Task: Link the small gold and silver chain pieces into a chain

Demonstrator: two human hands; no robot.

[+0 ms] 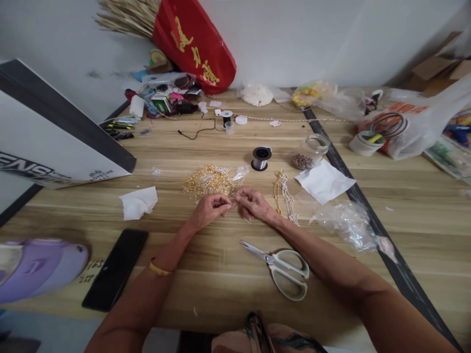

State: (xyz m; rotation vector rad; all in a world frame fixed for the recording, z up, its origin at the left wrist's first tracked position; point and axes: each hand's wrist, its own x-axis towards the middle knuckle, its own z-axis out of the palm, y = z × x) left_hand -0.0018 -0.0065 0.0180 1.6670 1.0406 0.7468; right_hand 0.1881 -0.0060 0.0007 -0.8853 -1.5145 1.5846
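My left hand and my right hand meet fingertip to fingertip over the middle of the wooden table. Both are closed in a pinch on something too small to make out. Just beyond them lies a heap of gold and silver chains. To the right of my right hand are a gold chain and a silver chain. A spool of wire stands upright behind the hands. Scissors with pale handles lie near my right forearm, their blades slightly apart.
At the left are a black phone, a white tissue, a large box and a purple object. A glass jar of beads, white paper and clear plastic bags lie to the right.
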